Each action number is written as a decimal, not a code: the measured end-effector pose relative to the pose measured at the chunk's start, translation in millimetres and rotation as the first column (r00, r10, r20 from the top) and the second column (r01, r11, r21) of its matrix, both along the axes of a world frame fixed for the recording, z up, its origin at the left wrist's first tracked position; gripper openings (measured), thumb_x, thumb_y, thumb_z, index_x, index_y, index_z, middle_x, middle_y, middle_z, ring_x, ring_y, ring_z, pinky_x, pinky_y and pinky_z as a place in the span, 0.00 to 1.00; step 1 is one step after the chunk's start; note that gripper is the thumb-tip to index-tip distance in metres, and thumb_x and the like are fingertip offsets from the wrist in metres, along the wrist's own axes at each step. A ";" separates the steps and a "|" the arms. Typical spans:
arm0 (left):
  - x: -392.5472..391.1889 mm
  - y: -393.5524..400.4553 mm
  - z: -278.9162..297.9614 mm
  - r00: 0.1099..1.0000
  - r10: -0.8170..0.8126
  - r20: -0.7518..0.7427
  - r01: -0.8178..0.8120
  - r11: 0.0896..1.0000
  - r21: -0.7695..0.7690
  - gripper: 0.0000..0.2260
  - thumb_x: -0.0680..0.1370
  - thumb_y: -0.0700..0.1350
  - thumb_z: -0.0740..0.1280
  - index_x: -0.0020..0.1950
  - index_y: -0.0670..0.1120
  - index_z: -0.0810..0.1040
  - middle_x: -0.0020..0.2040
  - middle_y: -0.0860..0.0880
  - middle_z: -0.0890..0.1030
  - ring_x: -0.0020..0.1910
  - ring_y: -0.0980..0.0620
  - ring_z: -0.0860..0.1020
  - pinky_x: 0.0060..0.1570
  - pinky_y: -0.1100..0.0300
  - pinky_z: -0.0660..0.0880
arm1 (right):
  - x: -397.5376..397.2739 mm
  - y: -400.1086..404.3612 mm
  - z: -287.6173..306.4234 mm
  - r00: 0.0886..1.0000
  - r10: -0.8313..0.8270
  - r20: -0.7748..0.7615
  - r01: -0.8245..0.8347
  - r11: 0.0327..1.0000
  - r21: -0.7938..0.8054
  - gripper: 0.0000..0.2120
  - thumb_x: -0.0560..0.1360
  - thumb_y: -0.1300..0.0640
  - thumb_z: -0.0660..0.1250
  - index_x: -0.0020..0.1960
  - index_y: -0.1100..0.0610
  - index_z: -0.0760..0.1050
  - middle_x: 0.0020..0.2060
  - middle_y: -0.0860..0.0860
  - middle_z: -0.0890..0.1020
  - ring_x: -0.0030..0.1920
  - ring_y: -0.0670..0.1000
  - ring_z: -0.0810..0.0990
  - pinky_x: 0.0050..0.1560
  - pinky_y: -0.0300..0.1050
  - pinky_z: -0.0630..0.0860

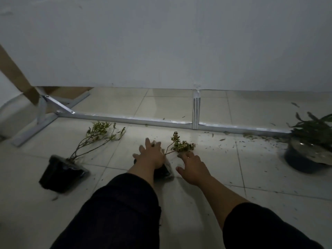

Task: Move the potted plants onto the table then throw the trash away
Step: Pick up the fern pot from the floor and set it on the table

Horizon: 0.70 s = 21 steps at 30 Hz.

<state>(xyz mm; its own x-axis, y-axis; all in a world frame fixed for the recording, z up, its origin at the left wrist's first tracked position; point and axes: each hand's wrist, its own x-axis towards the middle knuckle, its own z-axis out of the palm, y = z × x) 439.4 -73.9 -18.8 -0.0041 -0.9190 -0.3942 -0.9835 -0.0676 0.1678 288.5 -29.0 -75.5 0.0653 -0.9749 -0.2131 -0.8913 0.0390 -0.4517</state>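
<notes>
A grey wall (pixel 161 42) fills the upper half of the view, and below it a pale tiled floor (pixel 197 186) runs to the bottom edge. A metal frame (pixel 136 120) lies along the floor near the wall, with a short upright post at its middle and a cross foot at its left end; a strip of cardboard (pixel 16 74) leans in at the far left.

Three potted plants are on the floor. The right pot (pixel 305 157), dark and round, stands by the right edge with long green leaves, just beside the frame's end. The left pot (pixel 59 174), black, is tipped toward the viewer's left, its thin branches reaching up and right. The middle pot (pixel 164 170) (mostly hidden by the arm) lies tilted between the two hands, its leafy sprig (pixel 181 145) spreading to the right.

The left hand (pixel 151 155) rests on the middle pot with fingers spread, so its grip is released, flat rather than closed round anything. The right hand (pixel 193 168) hovers just right of that pot, fingers loose and apart, its tips near the sprig, grasping nothing. Both forearms are bare below dark sleeves (pixel 125 212).

Small bits of leaf litter (pixel 251 136) are scattered over the tiles, thickest near the frame at the right
</notes>
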 end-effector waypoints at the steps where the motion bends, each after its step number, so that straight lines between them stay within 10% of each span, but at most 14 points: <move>1: 7.2 -3.0 -1.9 0.999 0.023 -0.048 -0.021 0.999 0.034 0.25 0.82 0.51 0.53 0.77 0.57 0.48 0.79 0.45 0.42 0.77 0.36 0.49 0.74 0.37 0.51 | 6.4 -1.4 -6.3 1.000 -0.007 0.019 0.006 0.999 0.045 0.28 0.76 0.45 0.61 0.73 0.50 0.61 0.72 0.57 0.64 0.67 0.61 0.67 0.64 0.55 0.70; 8: 30.6 -7.9 -2.5 0.963 0.039 -0.268 -0.025 0.998 0.056 0.25 0.82 0.50 0.54 0.78 0.53 0.51 0.79 0.41 0.53 0.76 0.38 0.56 0.76 0.46 0.56 | 53.5 -5.5 -22.0 0.921 -0.189 0.341 0.084 0.950 0.300 0.21 0.80 0.56 0.54 0.73 0.58 0.62 0.69 0.63 0.68 0.66 0.64 0.70 0.64 0.51 0.69; 15: 37.3 -0.8 10.7 0.934 0.004 -0.357 0.004 1.000 0.022 0.24 0.81 0.45 0.55 0.77 0.48 0.57 0.76 0.42 0.62 0.74 0.41 0.63 0.73 0.51 0.61 | 66.0 8.6 -14.9 0.334 -0.607 0.721 0.168 0.791 0.588 0.22 0.74 0.65 0.62 0.66 0.54 0.71 0.54 0.59 0.81 0.49 0.61 0.83 0.36 0.46 0.78; 18: 28.9 -2.0 13.1 0.938 -0.024 -0.346 0.026 1.000 0.002 0.23 0.80 0.46 0.58 0.76 0.48 0.62 0.73 0.41 0.67 0.71 0.41 0.68 0.70 0.52 0.65 | 55.6 19.2 -8.1 0.287 -0.534 0.795 0.225 0.845 0.486 0.27 0.71 0.70 0.67 0.68 0.55 0.70 0.60 0.57 0.78 0.54 0.57 0.79 0.44 0.46 0.81; 21: 9.3 -1.6 17.5 0.921 -0.036 -0.388 0.039 0.999 -0.002 0.24 0.78 0.44 0.62 0.74 0.46 0.65 0.73 0.42 0.68 0.70 0.42 0.68 0.69 0.51 0.66 | 32.6 28.7 0.6 0.430 -0.431 0.793 0.308 0.896 0.320 0.30 0.69 0.71 0.69 0.69 0.57 0.70 0.58 0.51 0.74 0.58 0.51 0.74 0.61 0.44 0.74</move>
